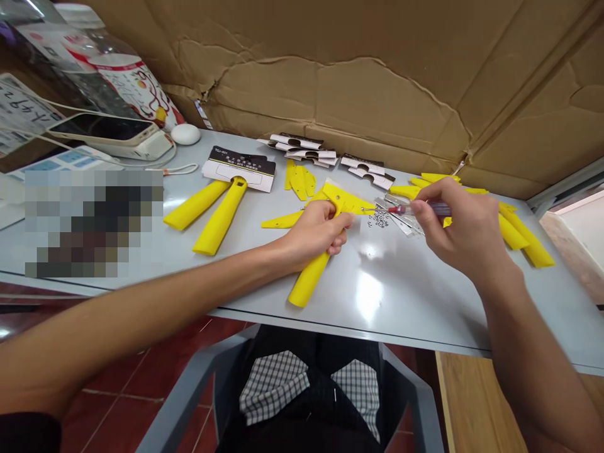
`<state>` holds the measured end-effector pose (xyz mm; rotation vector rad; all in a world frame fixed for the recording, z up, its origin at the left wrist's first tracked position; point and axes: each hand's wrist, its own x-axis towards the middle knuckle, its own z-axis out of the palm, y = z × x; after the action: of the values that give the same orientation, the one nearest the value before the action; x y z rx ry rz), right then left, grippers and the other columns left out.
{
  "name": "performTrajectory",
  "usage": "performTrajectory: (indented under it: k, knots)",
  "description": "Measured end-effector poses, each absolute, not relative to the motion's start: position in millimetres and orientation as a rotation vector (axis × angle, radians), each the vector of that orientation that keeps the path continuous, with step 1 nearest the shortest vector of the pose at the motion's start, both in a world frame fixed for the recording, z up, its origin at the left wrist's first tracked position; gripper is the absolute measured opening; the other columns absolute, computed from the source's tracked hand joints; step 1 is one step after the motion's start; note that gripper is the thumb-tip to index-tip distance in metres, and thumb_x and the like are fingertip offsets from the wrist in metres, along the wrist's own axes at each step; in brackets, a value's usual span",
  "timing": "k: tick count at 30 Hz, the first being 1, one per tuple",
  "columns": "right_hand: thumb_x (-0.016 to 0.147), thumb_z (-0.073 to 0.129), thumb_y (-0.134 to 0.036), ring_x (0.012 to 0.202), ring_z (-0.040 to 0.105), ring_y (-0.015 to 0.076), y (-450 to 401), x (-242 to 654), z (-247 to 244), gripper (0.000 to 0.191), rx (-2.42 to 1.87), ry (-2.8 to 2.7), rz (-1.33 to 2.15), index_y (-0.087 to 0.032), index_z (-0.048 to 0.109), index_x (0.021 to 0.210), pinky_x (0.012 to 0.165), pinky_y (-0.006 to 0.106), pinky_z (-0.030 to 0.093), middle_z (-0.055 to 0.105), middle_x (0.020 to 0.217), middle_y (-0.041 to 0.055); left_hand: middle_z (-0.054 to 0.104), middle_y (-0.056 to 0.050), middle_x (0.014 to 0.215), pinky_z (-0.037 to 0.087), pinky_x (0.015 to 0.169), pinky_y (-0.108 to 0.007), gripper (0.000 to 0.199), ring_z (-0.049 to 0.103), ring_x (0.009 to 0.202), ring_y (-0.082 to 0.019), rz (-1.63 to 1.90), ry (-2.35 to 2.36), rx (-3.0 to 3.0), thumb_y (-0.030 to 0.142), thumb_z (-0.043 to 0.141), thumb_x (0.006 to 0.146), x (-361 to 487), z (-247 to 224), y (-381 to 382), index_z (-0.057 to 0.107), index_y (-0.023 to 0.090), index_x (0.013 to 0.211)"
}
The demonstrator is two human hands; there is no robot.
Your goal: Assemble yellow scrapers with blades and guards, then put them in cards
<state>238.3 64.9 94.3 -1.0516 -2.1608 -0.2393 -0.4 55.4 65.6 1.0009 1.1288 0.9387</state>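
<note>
My left hand (pixel 321 233) is closed around a yellow scraper-like tool (pixel 309 283), its handle pointing down toward the table's front edge and its wide head at the top. In my right hand (pixel 457 226) is a screwdriver (pixel 401 209) with a red collar and clear handle. The screwdriver's thin tip meets the right part of the yellow head, at a small screw. Just beyond lie a heap of small screws (pixel 379 218) and flat metal blades (pixel 401 223). Loose yellow plates (pixel 299 180) rest behind my left hand.
Two yellow handles (pixel 219 217) with a black-and-white card (pixel 240 168) lie left. Folded cards (pixel 306 151) stand at the back. More yellow parts (pixel 531 242) lie right. A phone (pixel 104 128), bottles (pixel 127 78) and white round object (pixel 185 134) occupy the far left. Cardboard (pixel 330 82) walls the back.
</note>
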Motion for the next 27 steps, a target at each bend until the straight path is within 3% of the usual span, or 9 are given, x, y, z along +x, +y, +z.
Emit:
performTrajectory:
  k: [7, 11, 16, 27]
  knots:
    - [0.097, 0.066, -0.025, 0.066, 0.074, 0.0201, 61, 234, 97, 0.003, -0.924, -2.180, -0.219, -0.028, 0.066, 0.097, 0.058, 0.036, 0.058, 0.080, 0.089, 0.0019, 0.043, 0.007, 0.052, 0.027, 0.039, -0.019, 0.040, 0.037, 0.039, -0.002, 0.919, 1.119, 0.983, 0.003, 0.056, 0.105, 2, 67, 53, 0.049, 0.020, 0.069]
    - [0.097, 0.068, -0.025, 0.069, 0.073, 0.0207, 60, 233, 99, 0.010, -0.905, -2.179, -0.222, -0.031, 0.064, 0.103, 0.059, 0.037, 0.058, 0.077, 0.087, 0.0006, 0.043, 0.008, 0.054, 0.027, 0.038, -0.017, 0.041, 0.037, 0.040, -0.001, 0.912, 1.090, 0.970, -0.001, 0.058, 0.103, 4, 71, 52, 0.048, 0.019, 0.068]
    - [0.092, 0.068, -0.012, 0.077, 0.068, 0.0212, 59, 232, 102, 0.025, -0.812, -2.230, -0.160, -0.031, 0.058, 0.104, 0.059, 0.038, 0.055, 0.073, 0.097, 0.0041, 0.041, 0.008, 0.053, 0.027, 0.037, -0.016, 0.042, 0.036, 0.040, -0.001, 0.911, 1.074, 0.966, -0.001, 0.055, 0.104, 4, 73, 52, 0.048, 0.018, 0.067]
    - [0.088, 0.072, -0.009, 0.072, 0.067, 0.0203, 66, 234, 98, 0.029, -0.700, -2.183, -0.152, -0.032, 0.063, 0.104, 0.053, 0.036, 0.057, 0.073, 0.097, 0.0007, 0.040, 0.008, 0.052, 0.026, 0.038, -0.017, 0.041, 0.034, 0.041, -0.002, 0.899, 1.120, 0.986, 0.002, 0.053, 0.104, 3, 75, 51, 0.048, 0.019, 0.068]
